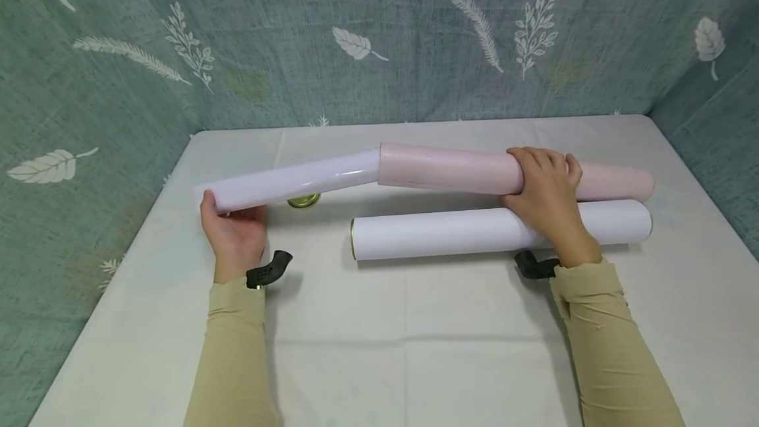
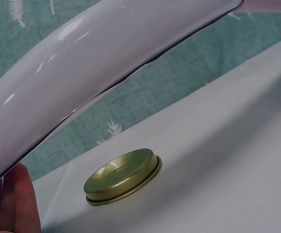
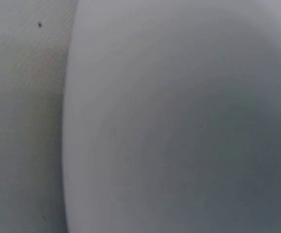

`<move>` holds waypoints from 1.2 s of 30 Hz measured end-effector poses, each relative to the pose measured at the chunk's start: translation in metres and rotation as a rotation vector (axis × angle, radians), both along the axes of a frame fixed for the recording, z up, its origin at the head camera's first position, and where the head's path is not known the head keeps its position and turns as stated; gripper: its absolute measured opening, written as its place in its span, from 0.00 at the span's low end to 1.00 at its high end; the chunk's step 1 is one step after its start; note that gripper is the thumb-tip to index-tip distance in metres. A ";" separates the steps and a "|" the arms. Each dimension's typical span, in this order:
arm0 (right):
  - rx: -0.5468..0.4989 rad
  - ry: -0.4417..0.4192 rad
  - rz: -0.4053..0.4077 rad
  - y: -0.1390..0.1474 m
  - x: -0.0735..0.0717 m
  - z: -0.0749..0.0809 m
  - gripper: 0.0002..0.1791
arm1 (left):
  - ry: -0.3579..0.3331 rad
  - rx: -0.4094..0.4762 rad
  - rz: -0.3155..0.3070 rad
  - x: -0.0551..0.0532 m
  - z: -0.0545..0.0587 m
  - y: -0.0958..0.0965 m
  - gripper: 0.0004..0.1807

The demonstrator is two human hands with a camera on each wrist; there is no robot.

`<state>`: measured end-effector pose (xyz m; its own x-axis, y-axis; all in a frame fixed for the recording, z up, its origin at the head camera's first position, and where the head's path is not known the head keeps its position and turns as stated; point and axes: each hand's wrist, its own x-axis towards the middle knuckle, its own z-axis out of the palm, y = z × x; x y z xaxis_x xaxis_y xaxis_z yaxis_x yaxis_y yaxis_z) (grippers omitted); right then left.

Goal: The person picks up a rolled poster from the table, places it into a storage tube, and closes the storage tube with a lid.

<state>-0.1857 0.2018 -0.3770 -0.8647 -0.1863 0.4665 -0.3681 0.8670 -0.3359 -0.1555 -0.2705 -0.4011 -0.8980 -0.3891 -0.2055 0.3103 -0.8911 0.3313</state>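
Holding the glossy white roll (image 1: 296, 180) at its left end with your left hand (image 1: 236, 237); your right hand (image 1: 547, 191) grips the pink tube (image 1: 447, 170), behind the white tube (image 1: 435, 236). Roll meets the pink mouth at an angle; line both axes up, or its edge may crease

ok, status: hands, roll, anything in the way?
Left hand holds glossy roll by outer end; right hand grips pink tube. Roll meets tube's mouth at a slant, any overlap hidden. White tube, gold lid nearby, apparently not blocking.
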 end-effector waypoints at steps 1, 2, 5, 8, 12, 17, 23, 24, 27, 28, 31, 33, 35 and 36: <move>0.000 0.001 0.000 0.000 0.000 0.000 0.34 | -0.004 0.001 -0.006 0.000 0.000 0.000 0.27; 0.000 0.003 0.000 0.000 0.000 0.000 0.34 | -0.008 0.007 -0.014 0.000 0.000 0.000 0.28; -0.001 0.000 0.001 -0.001 0.000 0.001 0.34 | -0.011 0.017 -0.029 -0.001 -0.001 0.001 0.29; 0.001 -0.008 0.001 -0.001 0.001 0.001 0.34 | -0.011 0.011 -0.032 0.000 -0.001 0.002 0.30; 0.003 -0.021 0.003 -0.002 0.001 0.002 0.35 | -0.022 -0.001 -0.048 0.000 0.000 0.001 0.30; 0.004 -0.028 0.006 -0.002 0.001 0.002 0.35 | -0.045 -0.062 -0.059 0.001 0.001 0.001 0.30; 0.009 -0.055 -0.005 -0.001 0.002 0.003 0.36 | -0.121 -0.210 0.007 0.000 0.005 0.005 0.29; 0.010 -0.060 -0.007 -0.001 0.002 0.004 0.36 | -0.125 -0.227 0.020 0.000 0.005 0.005 0.29; 0.007 -0.059 -0.005 -0.001 0.003 0.004 0.36 | -0.120 -0.272 0.062 0.000 0.005 0.007 0.29; 0.007 -0.057 -0.004 -0.001 0.003 0.004 0.36 | -0.118 -0.286 0.073 0.000 0.005 0.007 0.29; 0.007 -0.053 0.002 -0.001 0.003 0.003 0.36 | -0.108 -0.297 0.081 0.000 0.006 0.007 0.27; 0.010 -0.055 0.002 -0.001 0.003 0.003 0.36 | -0.097 -0.295 0.076 0.000 0.007 0.007 0.26; 0.013 -0.058 0.001 -0.002 0.002 0.003 0.36 | -0.084 -0.303 0.077 0.001 0.008 0.006 0.26; 0.013 -0.059 0.001 -0.002 0.002 0.004 0.36 | -0.080 -0.314 0.079 0.002 0.008 0.006 0.27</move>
